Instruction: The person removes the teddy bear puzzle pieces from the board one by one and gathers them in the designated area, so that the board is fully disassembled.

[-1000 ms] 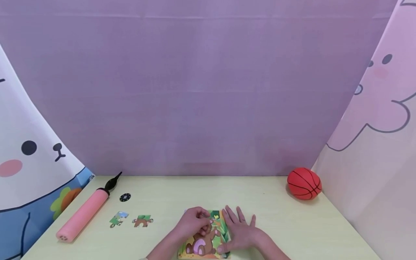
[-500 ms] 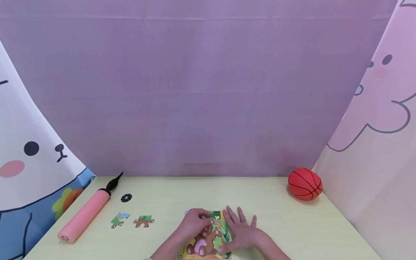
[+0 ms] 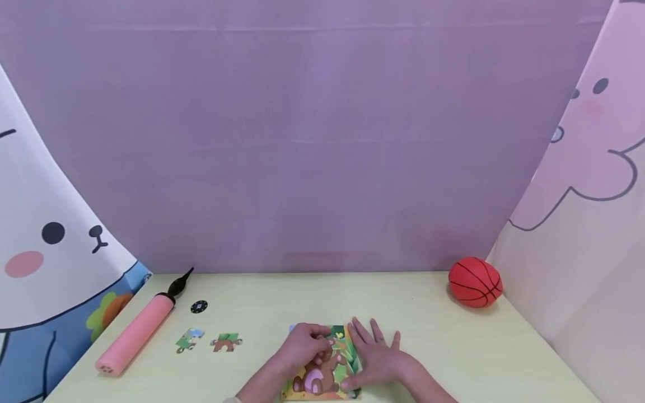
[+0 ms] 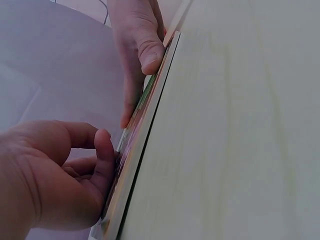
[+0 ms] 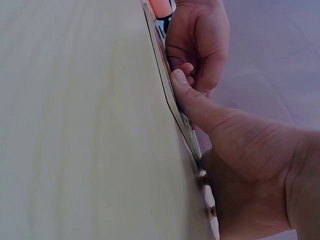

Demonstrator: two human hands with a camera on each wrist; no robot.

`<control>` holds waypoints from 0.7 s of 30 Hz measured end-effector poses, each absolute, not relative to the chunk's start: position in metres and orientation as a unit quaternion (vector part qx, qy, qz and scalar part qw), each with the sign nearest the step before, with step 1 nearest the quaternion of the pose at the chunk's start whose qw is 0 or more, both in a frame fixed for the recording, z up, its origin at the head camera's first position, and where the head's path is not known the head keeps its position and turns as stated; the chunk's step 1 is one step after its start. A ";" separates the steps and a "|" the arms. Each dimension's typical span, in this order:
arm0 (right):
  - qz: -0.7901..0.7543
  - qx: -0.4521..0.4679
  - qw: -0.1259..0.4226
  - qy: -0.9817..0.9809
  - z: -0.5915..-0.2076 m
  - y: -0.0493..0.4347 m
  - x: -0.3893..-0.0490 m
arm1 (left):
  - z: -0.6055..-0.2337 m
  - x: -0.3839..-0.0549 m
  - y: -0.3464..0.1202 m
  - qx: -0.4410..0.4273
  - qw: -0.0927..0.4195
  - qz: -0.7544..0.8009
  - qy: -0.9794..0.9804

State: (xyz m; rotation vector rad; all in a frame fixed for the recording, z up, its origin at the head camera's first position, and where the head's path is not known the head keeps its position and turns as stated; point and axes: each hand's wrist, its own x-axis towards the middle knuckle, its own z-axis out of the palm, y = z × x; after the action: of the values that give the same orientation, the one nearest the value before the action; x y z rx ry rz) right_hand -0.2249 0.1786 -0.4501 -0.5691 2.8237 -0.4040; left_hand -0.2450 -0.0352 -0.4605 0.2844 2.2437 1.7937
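Note:
A bear jigsaw puzzle (image 3: 322, 380) lies in its board near the front of the table. My left hand (image 3: 307, 348) is over its upper left part, fingers bent and fingertips down at the picture. I cannot tell whether a piece is pinched there. In the left wrist view, that hand (image 4: 60, 175) has its thumb and a finger curved close to the puzzle surface. Spread along the board's right edge, my right hand (image 3: 379, 361) rests with its thumb on the puzzle. The right wrist view shows that thumb (image 5: 192, 100) lying over the board's rim.
Two loose puzzle pieces lie on the left, one with sky and grass (image 3: 190, 340), one with brown bear parts (image 3: 227, 342). Behind them is a black round chip (image 3: 199, 307). A pink hand pump (image 3: 136, 336) lies far left; a red ball (image 3: 475, 282) sits back right.
The whole head view has shifted slightly, carrying the table things a little to the right. Both hands keep nearly the same place on the puzzle.

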 end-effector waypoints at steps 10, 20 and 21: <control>-0.139 -0.193 0.122 0.964 -0.449 0.179 -0.225 | -0.462 -0.247 -0.036 0.085 0.129 0.619 0.770; -0.134 -0.188 0.123 0.965 -0.448 0.177 -0.225 | -0.464 -0.248 -0.037 0.087 0.124 0.623 0.768; -0.134 -0.188 0.123 0.965 -0.447 0.177 -0.224 | -0.464 -0.248 -0.037 0.086 0.122 0.624 0.767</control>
State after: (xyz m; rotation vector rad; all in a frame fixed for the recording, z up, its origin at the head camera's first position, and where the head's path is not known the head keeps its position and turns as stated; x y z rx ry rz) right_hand -0.2245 0.1765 -0.4474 -0.5487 2.8158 -0.3904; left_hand -0.2484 -0.0373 -0.4642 0.2505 2.2389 1.8208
